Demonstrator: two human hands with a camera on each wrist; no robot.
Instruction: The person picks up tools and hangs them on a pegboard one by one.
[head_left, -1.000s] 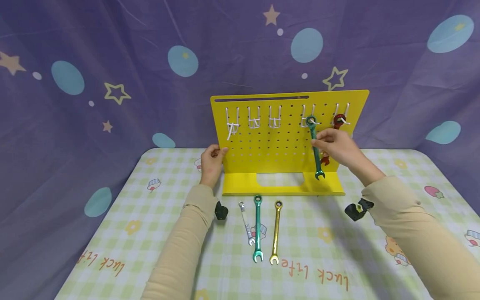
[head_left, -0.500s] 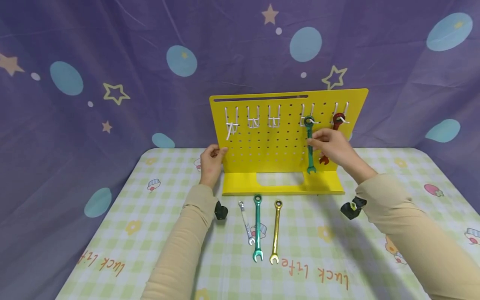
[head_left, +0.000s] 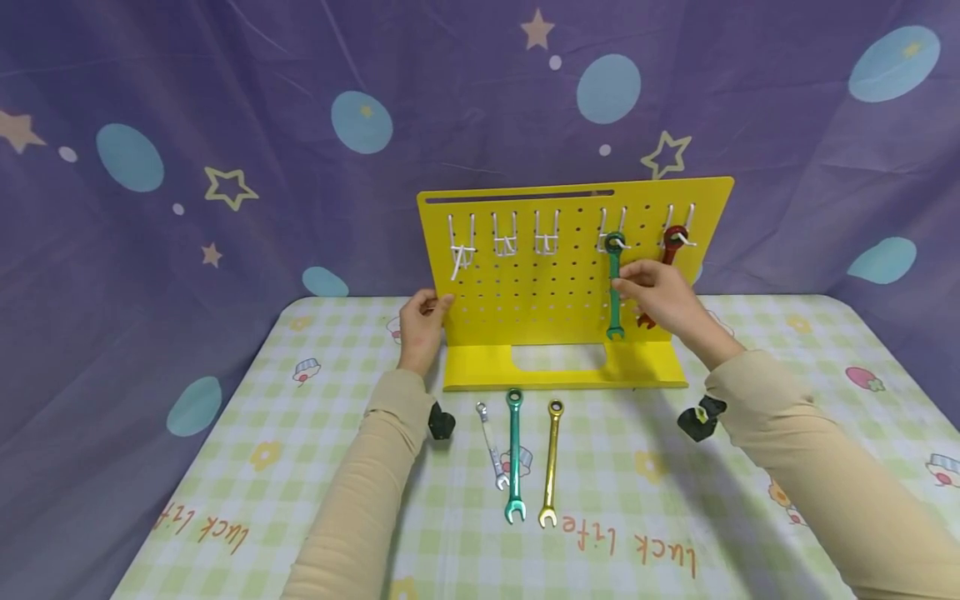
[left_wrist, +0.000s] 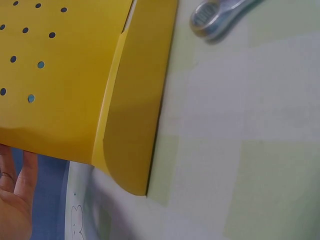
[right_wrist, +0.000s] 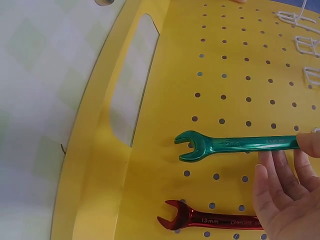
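A yellow pegboard (head_left: 540, 321) stands upright on its base, white hooks along its upper part. My left hand (head_left: 422, 329) grips its left edge, thumb at the front; fingers (left_wrist: 25, 180) show behind the edge in the left wrist view. On the right, my right hand (head_left: 663, 296) pinches the shank of a green combination wrench (right_wrist: 240, 144) between thumb and fingers. Its ring end surrounds a hook's prong, and its open end points down close to the board. A red wrench (right_wrist: 225, 220), marked 13mm, hangs beside it, partly hidden by the right hand in the head view.
Before the board, a small silver wrench (head_left: 491, 446), a longer green wrench (head_left: 514, 458) and a gold wrench (head_left: 552, 462) lie on the checked tablecloth (head_left: 337, 475). Three hooks on the left (head_left: 505, 246) bear no tools. A purple curtain (head_left: 480, 100) hangs behind.
The right hand has brought the green wrench's lower end leftward and back toward the board, so the wrench now hangs nearly vertical. The left hand stays on the board's edge.
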